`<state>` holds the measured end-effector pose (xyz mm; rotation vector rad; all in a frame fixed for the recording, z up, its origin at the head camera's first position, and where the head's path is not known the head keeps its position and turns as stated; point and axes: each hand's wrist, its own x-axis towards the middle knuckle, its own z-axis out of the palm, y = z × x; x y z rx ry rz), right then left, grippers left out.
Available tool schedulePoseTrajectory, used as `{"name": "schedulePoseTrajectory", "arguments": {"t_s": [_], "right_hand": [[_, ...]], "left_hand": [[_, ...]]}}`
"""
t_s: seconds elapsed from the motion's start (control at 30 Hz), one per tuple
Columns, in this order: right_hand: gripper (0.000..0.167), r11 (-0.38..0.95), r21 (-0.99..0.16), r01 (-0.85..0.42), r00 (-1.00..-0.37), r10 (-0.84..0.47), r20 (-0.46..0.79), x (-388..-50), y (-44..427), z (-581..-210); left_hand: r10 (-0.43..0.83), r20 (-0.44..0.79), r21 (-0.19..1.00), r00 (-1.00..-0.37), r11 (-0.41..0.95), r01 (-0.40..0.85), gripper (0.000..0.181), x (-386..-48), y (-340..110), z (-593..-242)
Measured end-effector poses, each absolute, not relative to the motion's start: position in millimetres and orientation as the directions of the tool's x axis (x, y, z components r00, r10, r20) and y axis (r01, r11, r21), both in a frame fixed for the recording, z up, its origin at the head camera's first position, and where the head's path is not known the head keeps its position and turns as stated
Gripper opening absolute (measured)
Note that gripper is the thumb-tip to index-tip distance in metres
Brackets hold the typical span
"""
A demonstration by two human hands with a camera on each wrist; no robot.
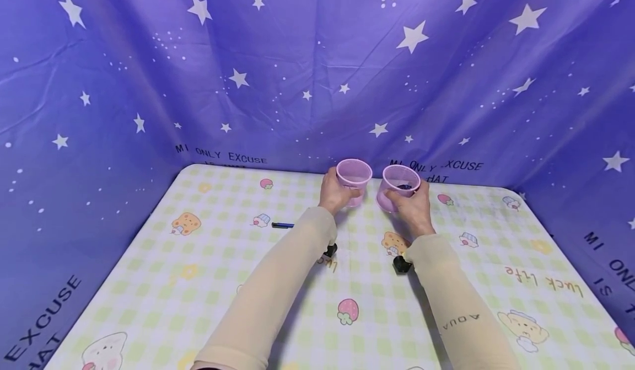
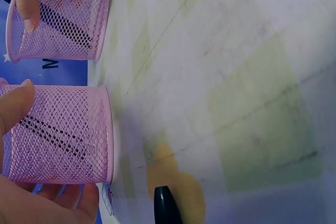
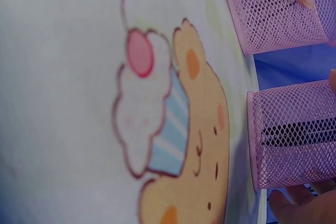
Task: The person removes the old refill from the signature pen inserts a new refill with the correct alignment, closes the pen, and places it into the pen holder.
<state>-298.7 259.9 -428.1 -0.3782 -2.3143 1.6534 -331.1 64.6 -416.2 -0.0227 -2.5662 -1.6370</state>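
Observation:
Two pink mesh pen holders stand upright side by side at the table's far edge, a small gap between them. My left hand [image 1: 333, 192] grips the left pen holder [image 1: 358, 180], thumb on the near side and fingers around the outer side. The right pen holder [image 1: 383, 190] is held the same way by my right hand [image 1: 415, 207]. A dark object [image 3: 294, 132] shows through the right holder's mesh; its kind is unclear. Thin dark lines show through the left holder's mesh, inside or behind it. A blue pen [image 1: 282, 225] lies left of my left forearm, partly covered by it.
A checked tablecloth [image 1: 367, 282] with cartoon prints covers the table. Purple star-patterned curtains [image 1: 297, 55] hang directly behind the far edge and at both sides. Small black devices [image 1: 402, 264] sit at my wrists.

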Motion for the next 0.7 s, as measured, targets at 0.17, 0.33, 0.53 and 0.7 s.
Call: {"name": "schedulePoseTrajectory", "arguments": {"t_s": [0.17, 0.33, 0.53, 0.7], "right_hand": [[0.091, 0.3, -0.953, 0.036, -0.926, 0.368, 0.08, -299.3, 259.4, -427.6], [0.092, 0.309, -0.949, 0.07, -0.922, 0.383, 0.057, -299.5, 259.1, -425.7], [0.091, 0.319, -0.945, 0.068, -0.919, 0.388, 0.065, -300.5, 258.8, -426.5], [0.089, 0.329, -0.943, 0.053, -0.921, 0.381, 0.082, -301.6, 259.1, -428.3]], "left_hand": [[-0.042, 0.074, 0.903, -0.996, 0.428, 0.049, 0.087, -332.7, 64.8, -416.5], [-0.044, 0.068, 0.908, -0.997, 0.416, 0.043, 0.086, -333.3, 66.0, -415.5], [-0.039, 0.083, 0.894, -0.996, 0.445, 0.057, 0.082, -333.7, 65.6, -415.2], [-0.037, 0.086, 0.887, -0.996, 0.457, 0.06, 0.081, -334.1, 64.5, -415.4]]}}
